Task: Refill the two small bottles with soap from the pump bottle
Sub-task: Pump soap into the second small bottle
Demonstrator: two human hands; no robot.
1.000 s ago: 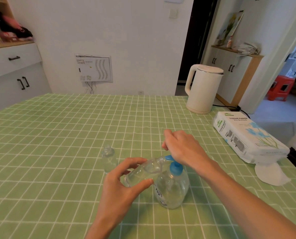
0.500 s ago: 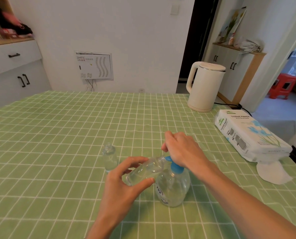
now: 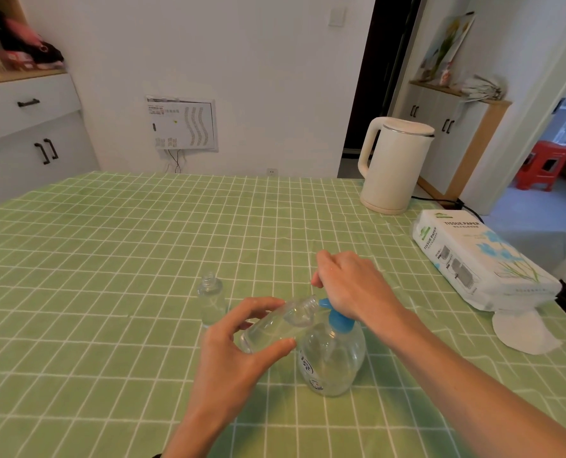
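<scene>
A clear round pump bottle [image 3: 332, 358] with a blue pump stands on the green checked tablecloth near the front. My right hand [image 3: 351, 285] rests on top of the blue pump head, covering most of it. My left hand [image 3: 238, 342] holds a small clear bottle [image 3: 275, 325] tilted on its side, its open neck touching the blue spout. A second small clear bottle [image 3: 211, 300] stands upright and uncapped just left of my hands.
A cream electric kettle [image 3: 393, 163] stands at the table's far right, its cord running off the edge. A white pack of tissue paper [image 3: 479, 259] lies along the right edge with a loose tissue [image 3: 522, 332] in front of it. White cabinets stand beyond the table.
My hands and the bottles keep the same pose. The pump head sits slightly lower under my right hand. The view has shifted a little.
</scene>
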